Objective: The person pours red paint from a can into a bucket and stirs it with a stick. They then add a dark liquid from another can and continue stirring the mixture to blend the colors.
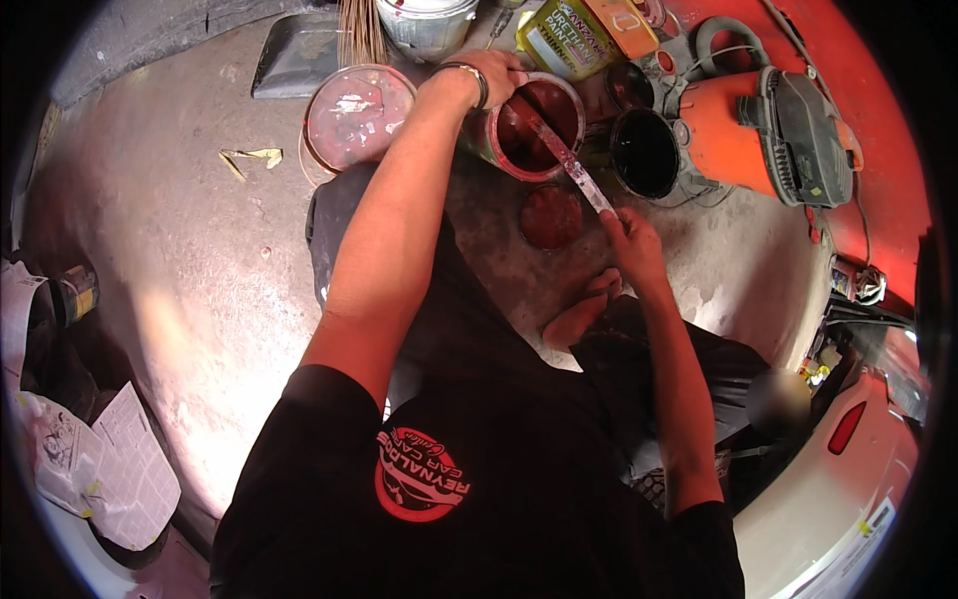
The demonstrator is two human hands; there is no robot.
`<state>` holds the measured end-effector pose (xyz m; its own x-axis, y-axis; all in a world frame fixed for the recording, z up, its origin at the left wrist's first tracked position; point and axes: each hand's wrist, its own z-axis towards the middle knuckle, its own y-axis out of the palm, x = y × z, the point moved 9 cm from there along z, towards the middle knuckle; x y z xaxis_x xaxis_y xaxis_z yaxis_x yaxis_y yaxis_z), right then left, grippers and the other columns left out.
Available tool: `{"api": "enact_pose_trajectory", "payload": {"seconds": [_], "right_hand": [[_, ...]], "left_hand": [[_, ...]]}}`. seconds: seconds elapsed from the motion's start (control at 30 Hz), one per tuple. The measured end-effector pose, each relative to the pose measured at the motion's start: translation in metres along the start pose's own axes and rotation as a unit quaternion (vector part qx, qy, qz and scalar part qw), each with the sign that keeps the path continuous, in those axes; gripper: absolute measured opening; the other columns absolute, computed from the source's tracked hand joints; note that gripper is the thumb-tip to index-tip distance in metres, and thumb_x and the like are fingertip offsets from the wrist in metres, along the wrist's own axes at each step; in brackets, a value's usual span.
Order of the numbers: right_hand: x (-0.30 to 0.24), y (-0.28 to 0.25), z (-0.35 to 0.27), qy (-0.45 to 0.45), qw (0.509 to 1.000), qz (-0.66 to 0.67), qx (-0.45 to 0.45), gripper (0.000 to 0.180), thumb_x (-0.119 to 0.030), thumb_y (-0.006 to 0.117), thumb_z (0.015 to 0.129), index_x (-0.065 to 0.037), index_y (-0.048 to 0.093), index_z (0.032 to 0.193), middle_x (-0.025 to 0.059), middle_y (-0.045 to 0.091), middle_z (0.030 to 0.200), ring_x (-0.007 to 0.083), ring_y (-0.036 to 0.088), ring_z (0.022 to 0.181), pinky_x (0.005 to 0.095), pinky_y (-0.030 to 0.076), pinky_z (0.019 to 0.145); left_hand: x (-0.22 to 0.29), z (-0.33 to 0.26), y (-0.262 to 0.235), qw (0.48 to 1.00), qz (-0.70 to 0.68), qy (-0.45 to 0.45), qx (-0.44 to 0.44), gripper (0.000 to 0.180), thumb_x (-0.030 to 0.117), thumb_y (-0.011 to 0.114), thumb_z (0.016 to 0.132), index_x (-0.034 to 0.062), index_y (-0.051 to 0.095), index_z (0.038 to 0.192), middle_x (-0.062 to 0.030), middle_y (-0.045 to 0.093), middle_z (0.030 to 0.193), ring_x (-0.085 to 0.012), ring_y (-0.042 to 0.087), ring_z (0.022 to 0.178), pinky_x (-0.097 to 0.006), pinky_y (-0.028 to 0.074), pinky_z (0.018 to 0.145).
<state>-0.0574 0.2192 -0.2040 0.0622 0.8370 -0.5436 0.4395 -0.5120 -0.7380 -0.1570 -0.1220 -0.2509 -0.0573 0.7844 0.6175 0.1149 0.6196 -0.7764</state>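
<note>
My left hand [491, 72] grips the rim of a tilted paint can [529, 125] filled with dark red paint. My right hand [631, 240] holds a flat stir stick [564, 155] smeared with red, its far end dipped in that can. The can's round lid [550, 216], red inside, lies on the concrete floor just below the can. My bare foot [582, 317] rests on the floor under the right hand.
A paint-stained round lid or bucket [357, 115] sits to the left, a black-filled can [646, 153] and an orange machine [768, 135] to the right. A yellow-green tin [574, 35] and a grey pail [427, 25] stand behind. Newspapers [100, 464] lie at lower left.
</note>
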Motion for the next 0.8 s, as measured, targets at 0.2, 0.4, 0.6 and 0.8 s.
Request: {"api": "enact_pose_trajectory", "payload": {"seconds": [0.2,0.4,0.6,0.8], "right_hand": [[-0.005,-0.034,-0.022,0.027,0.999,-0.044,0.008,0.040,-0.040,0.069,0.103,0.000,0.070,0.098,0.0029,0.053,0.067,0.0127,0.046,0.064,0.0344,0.043,0.060],[0.033,-0.089,-0.051,0.066,0.995,-0.081,0.004,0.035,-0.036,0.070,0.103,-0.003,0.073,0.093,0.0023,0.056,0.064,0.0108,0.052,0.061,0.0334,0.044,0.059],[-0.001,-0.108,-0.061,0.034,0.998,-0.048,0.014,0.032,-0.032,0.067,0.106,-0.003,0.073,0.096,-0.0019,0.059,0.067,0.0060,0.049,0.062,0.0288,0.042,0.058],[-0.066,-0.119,-0.039,-0.109,0.979,-0.138,0.107,0.026,-0.030,0.064,0.107,-0.009,0.079,0.110,0.0083,0.072,0.080,0.0235,0.064,0.066,0.0357,0.052,0.068]], "left_hand": [[0.016,-0.016,-0.010,0.987,-0.090,-0.094,-0.095,0.045,0.043,0.059,0.106,0.0168,0.065,0.142,-0.0113,0.078,0.103,-0.0252,0.072,0.063,-0.041,0.060,0.068],[0.011,-0.013,-0.009,0.987,-0.090,-0.094,-0.091,0.047,0.043,0.058,0.107,0.0144,0.063,0.145,-0.0129,0.078,0.103,-0.0259,0.071,0.061,-0.042,0.060,0.068],[0.011,-0.011,-0.009,0.992,-0.063,-0.082,-0.074,0.049,0.044,0.056,0.108,0.0143,0.062,0.145,-0.0139,0.078,0.102,-0.0264,0.072,0.062,-0.042,0.060,0.070],[0.019,-0.010,-0.012,0.993,-0.046,-0.059,-0.087,0.051,0.046,0.055,0.107,0.0125,0.063,0.145,-0.0141,0.078,0.105,-0.0295,0.073,0.067,-0.042,0.059,0.077]]}}
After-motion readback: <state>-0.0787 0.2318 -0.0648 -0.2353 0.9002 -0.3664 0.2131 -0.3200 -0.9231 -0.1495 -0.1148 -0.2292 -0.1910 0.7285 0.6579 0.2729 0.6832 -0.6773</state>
